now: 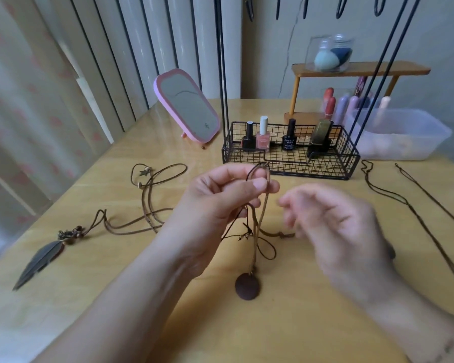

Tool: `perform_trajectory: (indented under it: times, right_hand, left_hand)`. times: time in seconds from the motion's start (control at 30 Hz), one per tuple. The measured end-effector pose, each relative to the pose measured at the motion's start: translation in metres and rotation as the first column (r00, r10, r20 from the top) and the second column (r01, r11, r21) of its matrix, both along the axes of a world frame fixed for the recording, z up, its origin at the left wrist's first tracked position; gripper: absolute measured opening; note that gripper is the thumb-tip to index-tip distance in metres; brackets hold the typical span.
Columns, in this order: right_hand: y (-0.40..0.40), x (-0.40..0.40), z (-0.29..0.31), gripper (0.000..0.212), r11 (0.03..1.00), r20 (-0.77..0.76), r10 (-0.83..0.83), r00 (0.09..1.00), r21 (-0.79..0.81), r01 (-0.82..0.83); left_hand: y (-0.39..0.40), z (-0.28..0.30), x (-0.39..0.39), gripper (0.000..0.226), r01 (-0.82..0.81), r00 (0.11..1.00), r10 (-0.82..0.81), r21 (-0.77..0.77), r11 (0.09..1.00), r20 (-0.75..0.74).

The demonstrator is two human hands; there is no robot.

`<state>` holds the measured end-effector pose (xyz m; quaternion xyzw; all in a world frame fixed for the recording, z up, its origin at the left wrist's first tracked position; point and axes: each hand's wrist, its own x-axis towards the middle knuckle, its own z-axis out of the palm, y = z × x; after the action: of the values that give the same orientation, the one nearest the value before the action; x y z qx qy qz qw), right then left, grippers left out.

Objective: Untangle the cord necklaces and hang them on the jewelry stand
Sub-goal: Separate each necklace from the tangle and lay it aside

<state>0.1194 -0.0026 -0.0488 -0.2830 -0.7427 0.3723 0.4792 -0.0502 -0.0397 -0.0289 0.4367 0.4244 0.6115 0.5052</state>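
Observation:
My left hand [220,200] pinches a brown cord necklace [262,221] between thumb and fingers above the table's middle. Its cords hang down tangled, and a round dark brown pendant [247,286] rests on the table below. My right hand [338,226] hovers just right of the cords, blurred, fingers apart and holding nothing. A second cord necklace [147,200] with a metal feather pendant [41,263] lies at the left. Thin dark cords [414,205] lie at the right. The black jewelry stand's wire basket base [288,169] sits behind my hands, its hooks [304,9] at the top edge.
Nail polish bottles [263,137] stand in the wire basket. A pink mirror [186,106] leans at the back left. A clear plastic tub [399,134] and a small wooden shelf [359,70] with a sponge jar [330,53] are at the back right.

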Motion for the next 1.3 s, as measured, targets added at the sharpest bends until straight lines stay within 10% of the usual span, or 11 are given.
perform_trajectory:
  times: [0.23,0.73,0.97,1.3]
  right_hand:
    - [0.003,-0.004,-0.008,0.011,0.994,0.198,0.084,0.977,-0.087,-0.067]
    - [0.016,0.026,0.011,0.034,0.763,-0.435,0.406,0.803,-0.321,-0.56]
    - [0.022,0.026,0.004,0.016,0.947,0.069,0.139,0.988,-0.299,-0.112]
    - [0.025,0.015,-0.011,0.025,0.977,0.334,0.209,0.919,-0.118,-0.179]
  left_hand:
    - [0.001,0.001,0.004,0.008,0.024,1.0,-0.024,0.08,0.996,-0.001]
    - [-0.004,0.009,-0.013,0.021,0.078,0.963,-0.054,-0.079,0.994,0.264]
    - [-0.003,0.003,-0.019,0.027,0.298,0.879,-0.307,0.082,0.951,0.366]
    - [0.001,-0.002,-0.027,0.055,0.344,0.926,-0.375,0.292,0.892,0.054]
